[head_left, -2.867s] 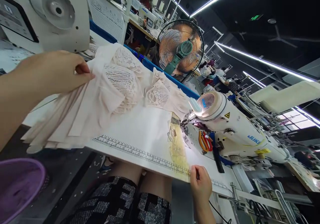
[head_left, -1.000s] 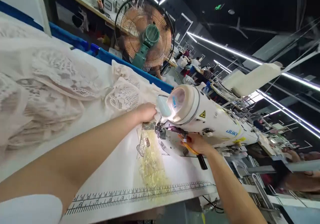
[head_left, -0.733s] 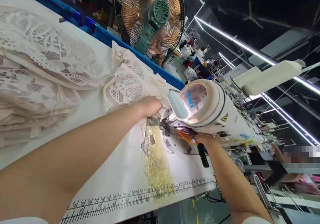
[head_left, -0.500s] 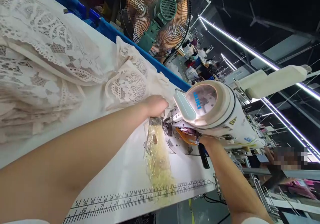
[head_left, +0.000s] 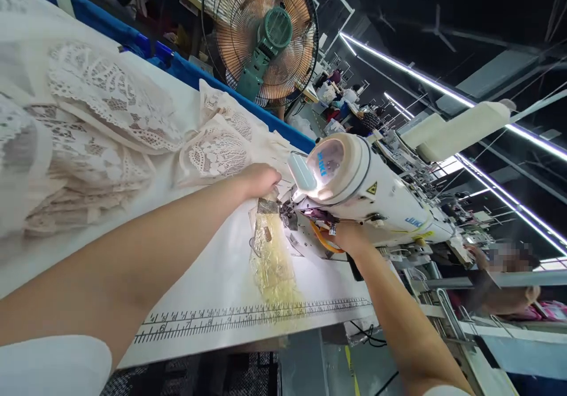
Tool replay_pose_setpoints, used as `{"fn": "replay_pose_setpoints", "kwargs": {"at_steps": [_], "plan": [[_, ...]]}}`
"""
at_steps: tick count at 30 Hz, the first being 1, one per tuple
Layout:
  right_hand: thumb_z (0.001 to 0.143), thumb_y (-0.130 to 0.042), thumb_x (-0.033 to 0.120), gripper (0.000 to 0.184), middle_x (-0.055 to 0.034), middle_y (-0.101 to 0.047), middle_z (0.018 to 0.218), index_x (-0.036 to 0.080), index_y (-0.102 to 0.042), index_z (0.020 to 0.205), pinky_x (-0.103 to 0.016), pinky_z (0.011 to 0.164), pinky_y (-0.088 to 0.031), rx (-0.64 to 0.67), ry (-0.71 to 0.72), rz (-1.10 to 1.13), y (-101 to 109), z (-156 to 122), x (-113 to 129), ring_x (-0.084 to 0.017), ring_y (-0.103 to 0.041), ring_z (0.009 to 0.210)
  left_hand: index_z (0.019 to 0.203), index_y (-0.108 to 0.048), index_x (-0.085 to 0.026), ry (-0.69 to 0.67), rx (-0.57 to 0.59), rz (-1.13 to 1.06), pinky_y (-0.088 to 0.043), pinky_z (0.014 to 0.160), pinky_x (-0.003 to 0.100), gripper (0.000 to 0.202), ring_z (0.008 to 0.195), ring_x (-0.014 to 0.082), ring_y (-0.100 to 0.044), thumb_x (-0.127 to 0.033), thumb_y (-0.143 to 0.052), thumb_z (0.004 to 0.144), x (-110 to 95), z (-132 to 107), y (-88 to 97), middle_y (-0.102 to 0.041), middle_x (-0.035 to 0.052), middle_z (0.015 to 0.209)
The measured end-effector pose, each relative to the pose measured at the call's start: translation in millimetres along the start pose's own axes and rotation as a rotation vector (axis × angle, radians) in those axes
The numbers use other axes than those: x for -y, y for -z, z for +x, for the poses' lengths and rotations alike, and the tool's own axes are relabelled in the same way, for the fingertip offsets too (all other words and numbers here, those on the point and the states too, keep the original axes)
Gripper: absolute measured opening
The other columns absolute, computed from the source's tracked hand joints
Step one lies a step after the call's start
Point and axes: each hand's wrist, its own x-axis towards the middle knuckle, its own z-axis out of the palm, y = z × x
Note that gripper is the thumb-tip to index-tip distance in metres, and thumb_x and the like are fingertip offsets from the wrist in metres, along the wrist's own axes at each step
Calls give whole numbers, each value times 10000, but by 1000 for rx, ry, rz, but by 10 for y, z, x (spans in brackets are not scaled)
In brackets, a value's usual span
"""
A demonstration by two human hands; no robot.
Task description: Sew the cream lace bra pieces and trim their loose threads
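My left hand reaches across the white table to the needle end of the white sewing machine, fingers curled down on the pale lace fabric behind the presser foot. My right hand sits under the machine arm, closed around orange-handled scissors; its fingertips are hidden. A yellowed taped patch lies on the table in front of the needle.
A stack of lace pieces fills the table's left. A printed ruler runs along the front edge. A standing fan rises behind a blue rail. Other workstations and a person's arm are at right.
My left hand left the fabric stack and reached to the needle; my right hand rose from the table edge and took the scissors under the machine arm. In the last second both hands stay put.
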Motion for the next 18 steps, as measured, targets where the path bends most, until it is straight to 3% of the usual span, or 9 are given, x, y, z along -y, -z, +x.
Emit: {"fn": "replay_pose_setpoints", "kwargs": {"at_steps": [4, 7, 10, 12, 14, 16, 18], "plan": [[749, -633, 342, 175, -87, -672, 748, 169, -613, 756, -263, 549, -373, 18, -71, 99, -17, -680, -40, -214, -614, 677, 754, -605, -192, 87, 161, 110, -353, 554, 278, 140, 690, 211, -583, -225, -475, 793, -98, -397, 217, -652, 54, 773], [728, -623, 348, 223, 6, -559, 602, 196, -489, 636, -227, 490, -320, 49, -47, 306, -174, -1230, 7, -136, -498, 539, 702, -578, -188, 100, 258, 159, -317, 519, 262, 145, 659, 192, -573, -202, -469, 796, -324, -988, 325, -641, 41, 740], [724, -604, 379, 301, 52, -439, 566, 212, -381, 609, -216, 489, -322, 49, 13, 766, -390, -1608, 232, -106, -404, 518, 735, -570, -186, 90, 354, 186, -330, 519, 267, 214, 681, 197, -589, -213, -394, 853, -734, -1692, 296, -646, 44, 785], [724, -599, 391, 286, 46, -456, 587, 214, -397, 627, -225, 512, -346, -1, 26, 997, -479, -1697, 478, -115, -427, 544, 764, -579, -180, 65, 373, 208, -367, 547, 286, 226, 719, 216, -608, -184, -377, 865, -1042, -2103, 196, -643, 55, 803], [733, -594, 390, 239, 27, -520, 630, 208, -453, 667, -238, 551, -376, -70, 18, 1083, -477, -1636, 747, -130, -481, 588, 848, -601, -172, 56, 356, 231, -409, 574, 299, 233, 749, 229, -621, -148, -370, 867, -1292, -2409, 58, -644, 69, 834], [744, -592, 371, 196, 22, -561, 673, 205, -491, 720, -239, 574, -392, -99, -1, 1082, -387, -1441, 985, -134, -514, 616, 934, -614, -173, 22, 308, 211, -445, 604, 298, 256, 775, 223, -630, -123, -373, 863, -1435, -2598, -70, -649, 68, 858], [753, -602, 360, 188, 20, -589, 719, 204, -497, 738, -229, 582, -386, -146, -31, 934, -239, -1162, 1168, -137, -541, 658, 1008, -614, -184, -44, 198, 148, -474, 661, 282, 286, 820, 199, -635, -147, -360, 881, -1464, -2684, -127, -661, 61, 904]]}}
